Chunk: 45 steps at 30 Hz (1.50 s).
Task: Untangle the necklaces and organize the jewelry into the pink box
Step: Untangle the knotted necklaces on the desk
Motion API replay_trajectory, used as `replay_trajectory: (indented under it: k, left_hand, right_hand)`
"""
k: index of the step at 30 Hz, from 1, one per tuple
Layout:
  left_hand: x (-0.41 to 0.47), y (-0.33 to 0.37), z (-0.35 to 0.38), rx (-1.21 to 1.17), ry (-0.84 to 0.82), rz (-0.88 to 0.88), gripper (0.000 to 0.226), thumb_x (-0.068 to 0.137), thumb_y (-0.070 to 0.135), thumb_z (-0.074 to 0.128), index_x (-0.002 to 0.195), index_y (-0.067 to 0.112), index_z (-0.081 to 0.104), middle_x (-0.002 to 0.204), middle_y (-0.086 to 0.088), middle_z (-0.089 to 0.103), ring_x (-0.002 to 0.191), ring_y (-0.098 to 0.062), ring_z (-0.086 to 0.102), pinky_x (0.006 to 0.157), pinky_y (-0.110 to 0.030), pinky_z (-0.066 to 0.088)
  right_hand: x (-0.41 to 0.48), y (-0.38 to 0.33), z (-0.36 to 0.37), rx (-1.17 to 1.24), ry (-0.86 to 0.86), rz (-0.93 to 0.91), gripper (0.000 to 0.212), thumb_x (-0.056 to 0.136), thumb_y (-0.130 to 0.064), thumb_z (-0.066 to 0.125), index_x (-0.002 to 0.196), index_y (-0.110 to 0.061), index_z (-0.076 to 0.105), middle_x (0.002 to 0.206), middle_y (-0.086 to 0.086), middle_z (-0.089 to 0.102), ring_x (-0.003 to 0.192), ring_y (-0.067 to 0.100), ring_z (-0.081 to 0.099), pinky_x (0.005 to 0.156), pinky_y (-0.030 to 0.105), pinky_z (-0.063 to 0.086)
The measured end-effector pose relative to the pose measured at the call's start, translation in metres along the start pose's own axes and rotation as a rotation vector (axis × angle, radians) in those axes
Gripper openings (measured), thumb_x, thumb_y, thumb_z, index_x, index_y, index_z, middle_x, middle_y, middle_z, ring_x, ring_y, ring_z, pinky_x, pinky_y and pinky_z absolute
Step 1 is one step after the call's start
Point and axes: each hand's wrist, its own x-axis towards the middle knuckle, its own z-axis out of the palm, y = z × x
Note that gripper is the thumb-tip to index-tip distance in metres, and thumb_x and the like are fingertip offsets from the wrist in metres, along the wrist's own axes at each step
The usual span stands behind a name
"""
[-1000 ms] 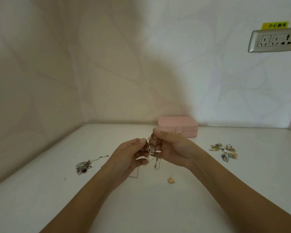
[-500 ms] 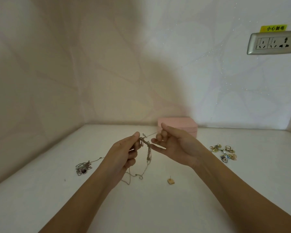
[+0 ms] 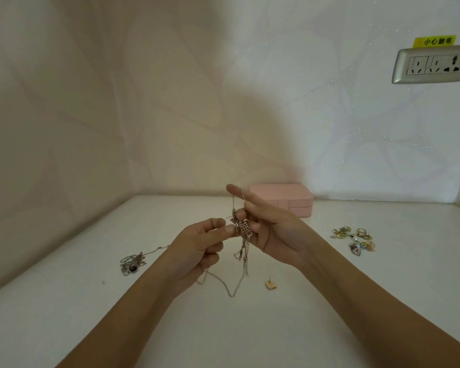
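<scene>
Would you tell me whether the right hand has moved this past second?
Yes, upward: against the pink box, the right hand has lifted its forefinger from front-wall height to the lid top, hooking a strand of the tangled necklaces.

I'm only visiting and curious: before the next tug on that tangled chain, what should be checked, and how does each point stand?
1. Left hand pinches the tangled necklaces: ok.
2. Right hand has a strand over its raised finger: ok.
3. How loose the tangle is: cannot tell, too fine.
4. Pink box open for jewelry: not ok, it is shut.
5. Hanging chain apart from the stud earring: ok.
</scene>
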Motion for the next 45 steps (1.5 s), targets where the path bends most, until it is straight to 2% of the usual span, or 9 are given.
replay_trajectory:
  k: [3, 9, 18, 23, 27, 30, 33, 38, 45]
  left_hand:
    - [0.001, -0.002, -0.001, 0.019, -0.012, 0.010, 0.039, 0.071, 0.021, 0.069, 0.108, 0.008, 0.067, 0.073, 0.002, 0.045, 0.046, -0.006, 0.019, 0.038, -0.013, 0.019]
    - [-0.001, 0.002, -0.003, 0.001, 0.044, 0.010, 0.021, 0.069, 0.021, 0.069, 0.089, 0.013, 0.071, 0.065, 0.008, 0.051, 0.044, -0.004, 0.023, 0.038, -0.013, 0.017]
    - [-0.006, 0.001, 0.006, 0.120, -0.102, -0.029, 0.024, 0.066, 0.012, 0.070, 0.090, 0.014, 0.075, 0.057, 0.008, 0.039, 0.046, -0.005, 0.023, 0.039, -0.014, 0.019]
    - [-0.008, 0.001, 0.007, 0.085, -0.095, -0.019, 0.013, 0.067, 0.010, 0.069, 0.075, 0.018, 0.075, 0.058, 0.006, 0.033, 0.043, -0.004, 0.022, 0.036, -0.013, 0.019]
    - [-0.008, 0.004, 0.006, -0.047, -0.060, -0.006, 0.010, 0.072, 0.017, 0.065, 0.067, 0.019, 0.073, 0.058, 0.010, 0.046, 0.041, -0.003, 0.020, 0.034, -0.011, 0.015]
    - [-0.007, 0.007, 0.005, -0.072, -0.028, 0.005, 0.017, 0.074, 0.022, 0.063, 0.058, 0.021, 0.069, 0.055, 0.012, 0.029, 0.042, -0.003, 0.017, 0.036, -0.013, 0.010]
    - [-0.007, 0.008, 0.005, -0.097, 0.015, 0.013, 0.019, 0.077, 0.023, 0.063, 0.058, 0.023, 0.061, 0.059, 0.009, 0.022, 0.046, -0.005, 0.014, 0.037, -0.014, 0.010]
    - [-0.004, 0.006, -0.002, -0.060, 0.092, -0.004, 0.009, 0.085, 0.016, 0.057, 0.076, 0.016, 0.059, 0.067, 0.007, 0.053, 0.050, -0.006, 0.020, 0.039, -0.016, 0.013]
    - [-0.003, 0.003, -0.003, 0.240, 0.193, 0.117, 0.014, 0.078, 0.024, 0.067, 0.078, 0.010, 0.068, 0.045, 0.012, 0.044, 0.045, -0.007, 0.020, 0.040, -0.015, 0.020]
  right_hand:
    - [-0.001, 0.000, 0.003, -0.103, 0.000, 0.005, 0.037, 0.094, -0.011, 0.045, 0.130, -0.017, 0.055, 0.073, 0.001, 0.060, 0.049, 0.004, 0.051, 0.061, 0.019, 0.051]
    - [-0.001, -0.003, -0.001, -0.061, 0.121, -0.057, 0.027, 0.086, -0.015, 0.054, 0.110, -0.010, 0.065, 0.056, -0.004, 0.047, 0.049, 0.006, 0.046, 0.070, 0.023, 0.054]
    - [-0.002, -0.004, 0.007, -0.062, 0.135, 0.019, 0.032, 0.092, -0.022, 0.048, 0.120, -0.015, 0.063, 0.058, -0.004, 0.048, 0.037, 0.004, 0.025, 0.033, 0.011, 0.018]
    - [-0.005, -0.005, 0.009, -0.105, 0.070, 0.006, 0.034, 0.091, -0.022, 0.048, 0.121, -0.017, 0.062, 0.059, -0.003, 0.051, 0.040, 0.004, 0.034, 0.038, 0.012, 0.035]
    - [-0.005, -0.007, 0.008, -0.115, 0.145, -0.065, 0.018, 0.081, -0.022, 0.058, 0.077, -0.013, 0.073, 0.057, -0.003, 0.049, 0.048, 0.005, 0.044, 0.052, 0.018, 0.048]
    - [-0.005, -0.007, 0.005, -0.270, 0.217, -0.029, 0.018, 0.076, -0.028, 0.066, 0.064, -0.016, 0.060, 0.057, -0.005, 0.044, 0.045, 0.005, 0.032, 0.043, 0.015, 0.035]
    - [-0.007, -0.006, 0.004, -0.591, 0.154, -0.017, 0.019, 0.079, -0.026, 0.071, 0.083, -0.013, 0.057, 0.062, -0.002, 0.053, 0.048, 0.009, 0.025, 0.044, 0.017, 0.024]
    - [-0.006, 0.000, 0.013, -0.965, 0.136, -0.113, 0.030, 0.086, -0.016, 0.069, 0.114, -0.027, 0.068, 0.072, -0.003, 0.066, 0.056, 0.000, 0.055, 0.055, 0.009, 0.038]
    - [-0.003, 0.007, 0.009, -1.014, 0.298, -0.182, 0.016, 0.074, -0.021, 0.080, 0.082, -0.035, 0.076, 0.063, -0.005, 0.066, 0.051, 0.000, 0.050, 0.060, 0.015, 0.040]
